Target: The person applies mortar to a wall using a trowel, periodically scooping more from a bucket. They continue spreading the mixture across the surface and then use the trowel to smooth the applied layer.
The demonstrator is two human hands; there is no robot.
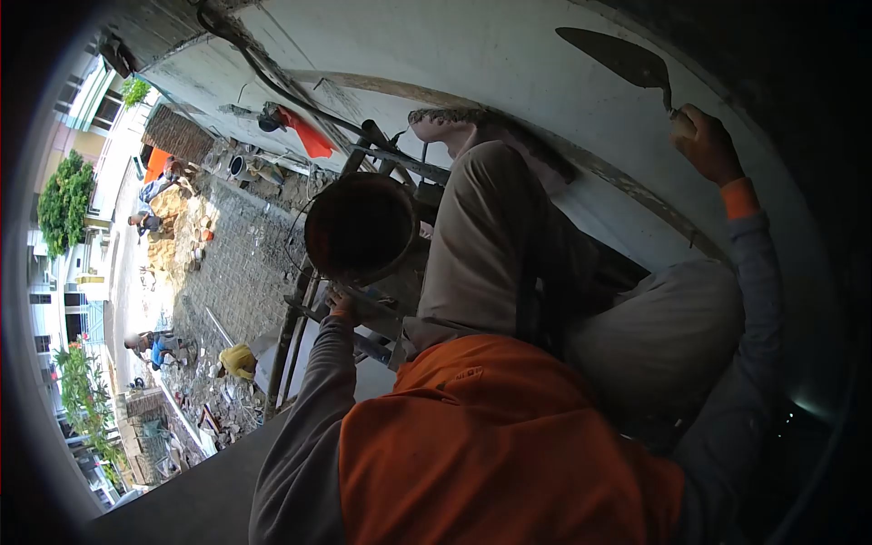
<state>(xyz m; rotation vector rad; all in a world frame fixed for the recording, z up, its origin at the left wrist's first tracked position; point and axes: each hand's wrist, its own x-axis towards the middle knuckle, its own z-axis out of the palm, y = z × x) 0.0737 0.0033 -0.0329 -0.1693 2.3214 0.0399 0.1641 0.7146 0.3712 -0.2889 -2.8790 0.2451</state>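
Observation:
In the head view my right hand [707, 143] is raised at the upper right, closed round the handle of a pointed trowel [619, 59]. The trowel's blade points left, close to the pale wall. My left hand [343, 305] is low beside a dark round bucket [361, 227], its fingers curled on a bar of the scaffold [304, 318]. The bucket's mouth faces me, and its inside is too dark to make out. My bent legs [477, 245] are between the bucket and the wall.
The pale wall [436, 45] runs along the top, with a rough-edged ledge [536, 150] behind my knee. A red-orange cloth [307, 134] hangs by a cable. Far below, several people work on paved ground [236, 245] with rubble, near a sand pile [165, 227].

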